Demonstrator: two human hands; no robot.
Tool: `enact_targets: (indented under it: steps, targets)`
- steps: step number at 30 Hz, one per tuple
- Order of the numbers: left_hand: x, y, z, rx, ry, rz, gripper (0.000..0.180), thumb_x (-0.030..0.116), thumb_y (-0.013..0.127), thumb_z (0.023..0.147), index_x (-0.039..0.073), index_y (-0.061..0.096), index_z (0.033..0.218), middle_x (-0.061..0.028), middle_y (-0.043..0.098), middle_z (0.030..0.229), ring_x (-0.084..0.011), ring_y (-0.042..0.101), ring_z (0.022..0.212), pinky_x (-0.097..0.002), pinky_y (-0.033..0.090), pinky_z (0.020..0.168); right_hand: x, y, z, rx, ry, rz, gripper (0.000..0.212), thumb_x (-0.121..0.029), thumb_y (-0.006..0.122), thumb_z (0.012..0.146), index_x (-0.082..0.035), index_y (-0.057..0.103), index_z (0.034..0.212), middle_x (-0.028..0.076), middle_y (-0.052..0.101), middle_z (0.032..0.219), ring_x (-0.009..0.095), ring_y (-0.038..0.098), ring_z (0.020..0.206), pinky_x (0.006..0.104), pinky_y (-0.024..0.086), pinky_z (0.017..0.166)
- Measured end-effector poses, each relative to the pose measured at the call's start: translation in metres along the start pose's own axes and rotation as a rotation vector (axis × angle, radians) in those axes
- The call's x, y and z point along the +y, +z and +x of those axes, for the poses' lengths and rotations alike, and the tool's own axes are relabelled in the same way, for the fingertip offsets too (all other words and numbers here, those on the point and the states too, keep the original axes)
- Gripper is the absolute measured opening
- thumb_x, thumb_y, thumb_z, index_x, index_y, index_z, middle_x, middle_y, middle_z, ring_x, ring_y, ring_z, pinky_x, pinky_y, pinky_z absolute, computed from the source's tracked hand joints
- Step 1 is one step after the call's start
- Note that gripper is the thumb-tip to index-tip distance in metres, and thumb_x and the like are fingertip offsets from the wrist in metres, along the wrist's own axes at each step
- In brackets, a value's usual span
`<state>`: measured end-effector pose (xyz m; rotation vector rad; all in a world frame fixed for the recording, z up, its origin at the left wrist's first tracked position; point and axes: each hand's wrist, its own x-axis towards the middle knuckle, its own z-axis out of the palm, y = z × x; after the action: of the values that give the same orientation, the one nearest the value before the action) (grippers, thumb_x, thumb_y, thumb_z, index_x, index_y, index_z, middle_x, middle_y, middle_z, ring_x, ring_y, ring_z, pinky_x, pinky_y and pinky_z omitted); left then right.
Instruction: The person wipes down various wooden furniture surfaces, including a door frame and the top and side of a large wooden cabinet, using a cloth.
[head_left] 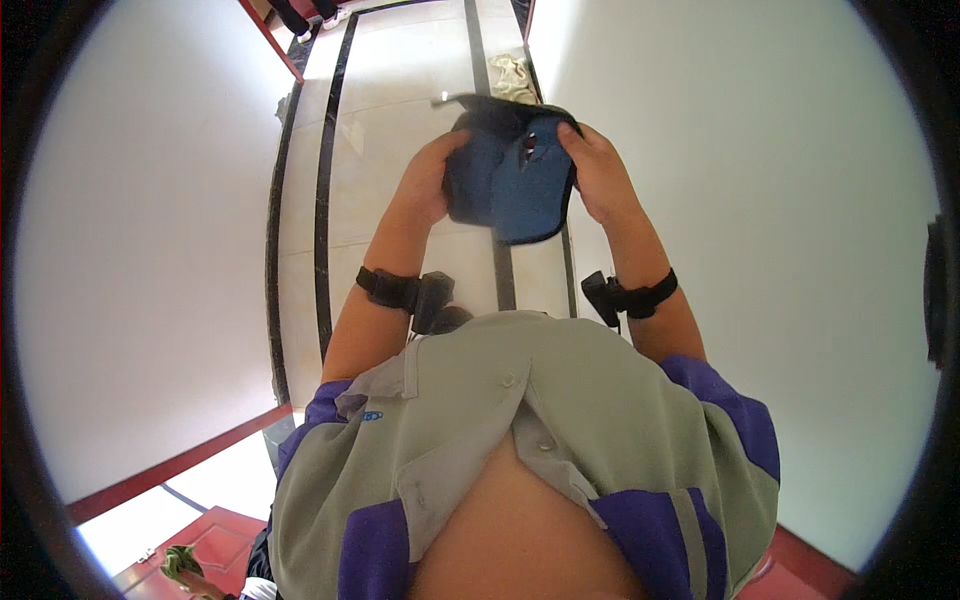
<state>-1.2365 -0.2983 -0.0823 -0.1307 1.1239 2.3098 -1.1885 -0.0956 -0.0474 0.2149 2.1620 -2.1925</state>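
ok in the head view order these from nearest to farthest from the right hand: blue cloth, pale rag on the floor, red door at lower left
1. blue cloth, gripped by the right hand and the left hand.
2. pale rag, on the floor above the hands in the picture.
3. red door, far lower left corner.

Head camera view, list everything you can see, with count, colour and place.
cloth: one, blue and dark, held up between both hands, top centre
rag: one, pale, on the floor beyond the cloth
floor: one, cream tiles with dark stripes, centre
walls: two, white, left and right
door frame: red, lower left
shirt: one, grey-green with purple panels, bottom centre
wrist straps: two, black, one on each wrist
left hand: one, fingers gripping the cloth's left edge
right hand: one, fingers gripping its right edge
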Motion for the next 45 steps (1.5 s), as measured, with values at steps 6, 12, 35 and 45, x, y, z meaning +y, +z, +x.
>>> enact_targets:
  steps: [6,12,35,45]
  targets:
    - [0.07,-0.022,0.103,-0.073,-0.007,0.253,0.038,0.027,0.06,0.088,-0.001,0.056,0.113,-0.0144,0.063,0.106,-0.0251,0.062,0.091,-0.0362,0.051,0.084,-0.013,-0.007,0.103,0.074,0.094,0.445,0.021,-0.022,0.048,0.095,-0.003,0.057,0.098,0.003,0.055,0.075,0.013,0.052,0.068,0.0273,0.045,0.063]
    - [0.122,-0.027,0.099,0.032,0.205,0.031,0.041,0.026,0.054,0.091,-0.004,0.051,0.118,-0.0192,0.058,0.116,-0.0283,0.058,0.105,-0.0387,0.046,0.093,0.002,-0.058,0.093,0.329,-0.047,0.959,0.031,-0.029,0.038,0.098,-0.014,0.045,0.071,-0.005,0.037,0.056,0.007,0.034,0.051,0.0223,0.034,0.05]
    - [0.189,-0.069,0.271,-0.757,0.563,0.392,0.035,0.02,0.048,0.087,-0.009,0.055,0.106,-0.0181,0.061,0.105,-0.0257,0.056,0.102,-0.0359,0.032,0.103,0.0,-0.141,0.147,0.374,-0.597,0.147,0.032,-0.03,0.053,0.094,0.0,0.062,0.103,0.005,0.063,0.093,0.015,0.058,0.087,0.0276,0.045,0.081]
    - [0.205,-0.074,0.364,-0.021,0.482,0.532,0.026,0.022,0.056,0.091,-0.002,0.06,0.099,-0.0034,0.061,0.086,-0.0113,0.055,0.075,-0.0245,0.045,0.07,0.014,-0.119,0.309,0.575,-0.299,-0.172,0.029,-0.022,0.056,0.091,0.003,0.061,0.102,0.005,0.063,0.086,0.012,0.056,0.078,0.0255,0.046,0.074]
